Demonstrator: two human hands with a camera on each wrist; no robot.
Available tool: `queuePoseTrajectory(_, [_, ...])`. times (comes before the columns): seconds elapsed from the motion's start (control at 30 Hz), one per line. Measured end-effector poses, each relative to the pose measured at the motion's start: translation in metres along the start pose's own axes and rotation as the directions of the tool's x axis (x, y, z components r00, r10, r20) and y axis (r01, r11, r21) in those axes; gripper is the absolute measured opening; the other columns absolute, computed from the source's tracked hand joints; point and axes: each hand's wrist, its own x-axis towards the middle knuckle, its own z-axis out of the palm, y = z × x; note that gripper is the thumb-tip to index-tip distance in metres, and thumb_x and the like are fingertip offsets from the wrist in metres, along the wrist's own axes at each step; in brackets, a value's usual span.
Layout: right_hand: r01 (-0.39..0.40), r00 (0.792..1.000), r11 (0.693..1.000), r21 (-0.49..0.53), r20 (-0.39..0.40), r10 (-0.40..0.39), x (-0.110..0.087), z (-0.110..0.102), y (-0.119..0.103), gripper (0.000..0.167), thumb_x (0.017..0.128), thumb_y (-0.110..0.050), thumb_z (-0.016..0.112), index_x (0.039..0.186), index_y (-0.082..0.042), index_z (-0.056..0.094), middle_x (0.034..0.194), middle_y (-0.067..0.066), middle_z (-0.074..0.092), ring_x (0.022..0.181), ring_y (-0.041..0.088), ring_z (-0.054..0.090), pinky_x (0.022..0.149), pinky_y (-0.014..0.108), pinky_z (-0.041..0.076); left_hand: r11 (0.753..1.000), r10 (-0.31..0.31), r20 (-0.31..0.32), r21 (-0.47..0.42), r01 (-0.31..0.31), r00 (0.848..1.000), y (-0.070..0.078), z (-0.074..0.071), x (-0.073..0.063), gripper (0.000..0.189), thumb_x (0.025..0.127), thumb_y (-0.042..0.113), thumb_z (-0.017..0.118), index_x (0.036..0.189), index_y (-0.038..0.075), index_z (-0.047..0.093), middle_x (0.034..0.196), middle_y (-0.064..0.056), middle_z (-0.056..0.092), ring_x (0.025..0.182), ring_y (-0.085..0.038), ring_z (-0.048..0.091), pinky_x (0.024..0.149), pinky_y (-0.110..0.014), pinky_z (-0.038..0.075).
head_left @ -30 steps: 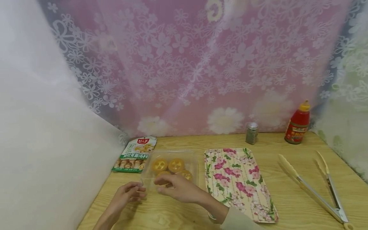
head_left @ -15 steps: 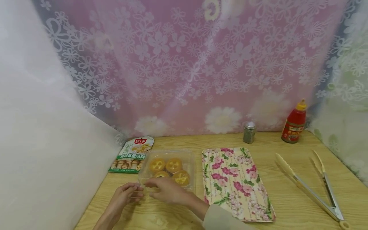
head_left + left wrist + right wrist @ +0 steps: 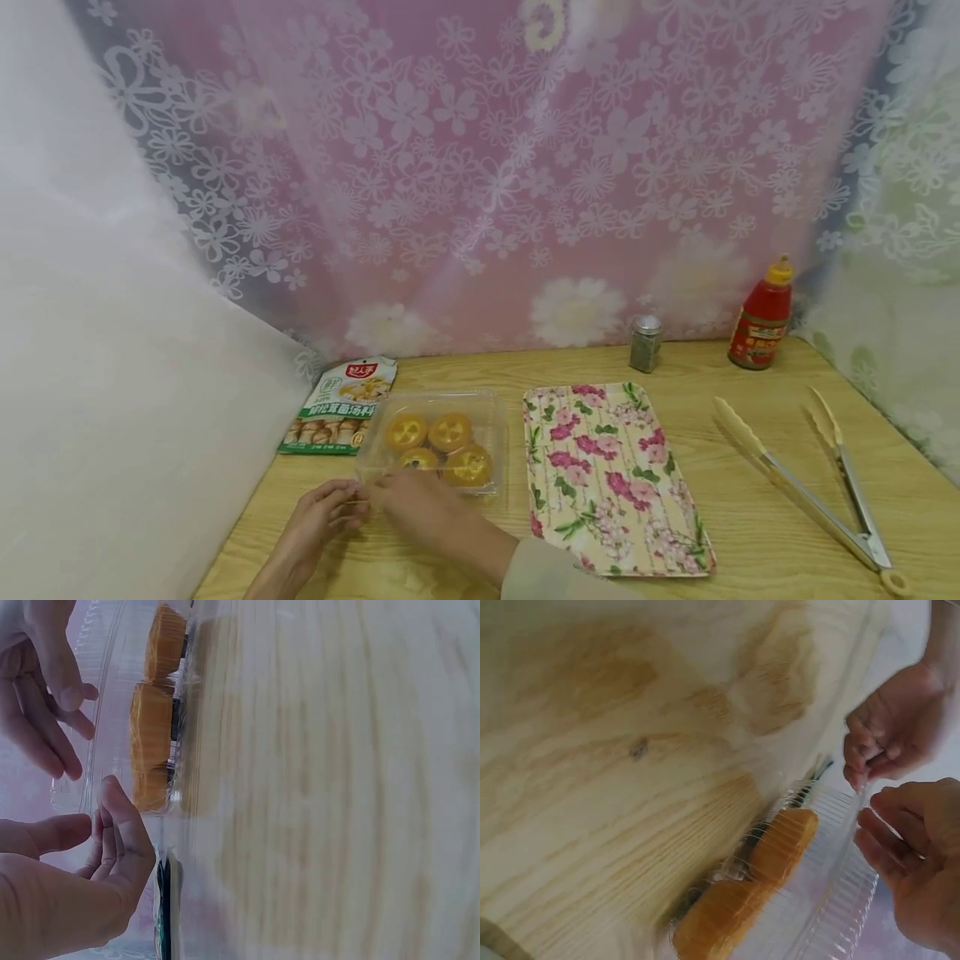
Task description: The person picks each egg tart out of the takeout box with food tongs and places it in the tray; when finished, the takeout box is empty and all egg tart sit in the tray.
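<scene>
Four pastries [image 3: 450, 432] inside clear container [image 3: 442, 400], on table [image 3: 690, 379]. I read left hand [image 3: 324, 518] pinching its near corner, probably steadying it; right hand [image 3: 423, 507] relaxed, fingers parted beside rim, no grip visible.

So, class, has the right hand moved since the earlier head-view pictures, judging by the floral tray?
Yes: in the head view, the right hand has moved left, farther from the floral tray and closer to the left hand.

Box [image 3: 493, 421]: clear glossy plastic | table [image 3: 461, 373]: smooth wood-grain | tongs [image 3: 821, 514]: shiny metal arms | pouch [image 3: 337, 408]: printed, smooth
</scene>
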Motion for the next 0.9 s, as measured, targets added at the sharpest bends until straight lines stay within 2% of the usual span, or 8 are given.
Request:
queuePoseTrajectory(0.1, [0.059, 0.997, 0.992, -0.111, -0.044, -0.064, 0.003, 0.006, -0.001, 0.043, 0.097, -0.017, 0.076, 0.138, -0.025, 0.067, 0.124, -0.013, 0.071, 0.110, 0.004, 0.065, 0.070, 0.011, 0.051, 1.000, -0.012, 0.002, -0.016, 0.012, 1.000, 0.000, 0.000, 0.000, 0.026, 0.111, 0.019, 0.052, 0.125, 0.002, 0.066, 0.104, 0.000, 0.073, 0.095, -0.016, 0.071, 0.082, -0.036, 0.061])
queuePoseTrajectory(0.17, [0.065, 0.995, 0.988, -0.143, -0.071, -0.076, 0.005, 0.010, -0.001, 0.045, 0.097, -0.018, 0.076, 0.140, -0.027, 0.066, 0.122, -0.013, 0.072, 0.103, 0.003, 0.064, 0.059, 0.009, 0.044, 1.000, -0.013, 0.008, -0.011, 0.013, 1.000, -0.001, 0.000, 0.000, 0.026, 0.111, 0.019, 0.052, 0.125, 0.002, 0.066, 0.105, 0.000, 0.072, 0.097, -0.017, 0.070, 0.082, -0.037, 0.061])
queuePoseTrajectory(0.27, [0.065, 0.991, 0.981, -0.185, -0.102, -0.085, 0.007, 0.015, 0.000, 0.050, 0.096, -0.018, 0.077, 0.143, -0.029, 0.064, 0.121, -0.014, 0.072, 0.097, 0.003, 0.063, 0.053, 0.009, 0.037, 1.000, -0.011, 0.004, 0.008, 0.011, 1.000, -0.001, 0.000, 0.001, 0.026, 0.111, 0.020, 0.053, 0.124, 0.002, 0.067, 0.106, 0.000, 0.072, 0.099, -0.017, 0.070, 0.082, -0.037, 0.061])
queuePoseTrajectory(0.37, [0.082, 0.985, 0.964, -0.253, -0.129, -0.118, 0.010, 0.019, 0.002, 0.046, 0.096, -0.022, 0.078, 0.140, -0.031, 0.066, 0.118, -0.015, 0.072, 0.095, 0.002, 0.063, 0.051, 0.010, 0.035, 1.000, -0.010, -0.004, 0.017, 0.010, 1.000, 0.000, -0.001, 0.002, 0.024, 0.110, 0.020, 0.054, 0.121, 0.003, 0.068, 0.106, 0.000, 0.073, 0.098, -0.017, 0.070, 0.081, -0.035, 0.061])
queuePoseTrajectory(0.53, [0.114, 0.970, 0.941, -0.318, -0.168, -0.174, 0.016, 0.021, 0.006, 0.034, 0.097, -0.027, 0.077, 0.130, -0.030, 0.070, 0.112, -0.015, 0.073, 0.095, 0.001, 0.065, 0.052, 0.009, 0.039, 1.000, 0.001, 0.008, 0.011, -0.001, 1.000, 0.002, -0.003, 0.003, 0.023, 0.109, 0.021, 0.056, 0.119, 0.005, 0.070, 0.106, 0.002, 0.073, 0.097, -0.016, 0.070, 0.080, -0.031, 0.060])
queuePoseTrajectory(0.67, [0.129, 0.968, 0.933, -0.335, -0.163, -0.192, 0.020, 0.023, 0.008, 0.031, 0.094, -0.025, 0.080, 0.123, -0.031, 0.070, 0.108, -0.016, 0.072, 0.090, 0.001, 0.065, 0.051, 0.010, 0.039, 1.000, -0.003, 0.024, 0.009, 0.003, 1.000, 0.001, -0.005, 0.003, 0.023, 0.109, 0.020, 0.056, 0.121, 0.006, 0.069, 0.108, 0.002, 0.073, 0.098, -0.016, 0.070, 0.082, -0.032, 0.060])
queuePoseTrajectory(0.77, [0.142, 0.965, 0.936, -0.323, -0.163, -0.203, 0.020, 0.025, 0.008, 0.030, 0.093, -0.024, 0.081, 0.120, -0.031, 0.070, 0.103, -0.017, 0.071, 0.085, 0.001, 0.063, 0.048, 0.010, 0.033, 1.000, -0.009, 0.045, 0.012, 0.009, 0.999, -0.001, -0.007, 0.003, 0.023, 0.109, 0.019, 0.055, 0.122, 0.004, 0.068, 0.109, 0.001, 0.072, 0.099, -0.016, 0.069, 0.083, -0.033, 0.059])
queuePoseTrajectory(0.9, [0.140, 0.961, 0.939, -0.313, -0.185, -0.205, 0.020, 0.026, 0.007, 0.026, 0.094, -0.026, 0.080, 0.117, -0.031, 0.070, 0.102, -0.018, 0.071, 0.086, -0.001, 0.063, 0.050, 0.008, 0.032, 1.000, 0.001, 0.071, 0.019, -0.002, 0.998, -0.001, -0.008, 0.003, 0.023, 0.109, 0.018, 0.055, 0.123, 0.004, 0.067, 0.109, 0.000, 0.071, 0.100, -0.017, 0.068, 0.084, -0.034, 0.058])
